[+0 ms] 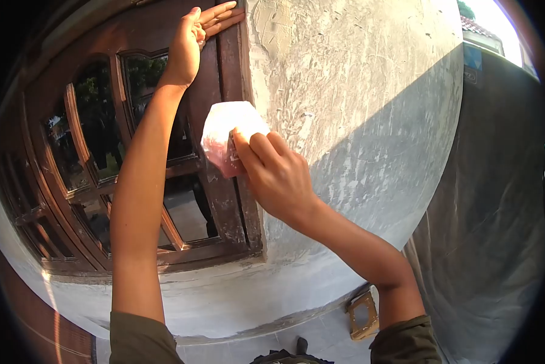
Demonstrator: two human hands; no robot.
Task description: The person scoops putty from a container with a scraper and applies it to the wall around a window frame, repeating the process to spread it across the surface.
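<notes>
My left hand (192, 45) is raised high at the window's right side. Its fingers are stretched out, the tips right at the edge where the dark brown wooden window frame (229, 79) meets the wall. Lower down, my right hand (280, 176) grips a shiny pink-and-white packet (215, 136), its fingers bent over the right side. Sunlight washes out the packet's upper part, and a small dark print shows beside my fingertips. It overlaps the frame and the wall edge in this view; what it contains is hidden.
The grey plastered wall (351, 121) is rough, with a diagonal shadow across it. Glass panes (187, 206) fill the window at left. A dark sheet (491, 212) hangs at right. On the tiled floor (254, 347) stands a cardboard box (363, 315) with a hole.
</notes>
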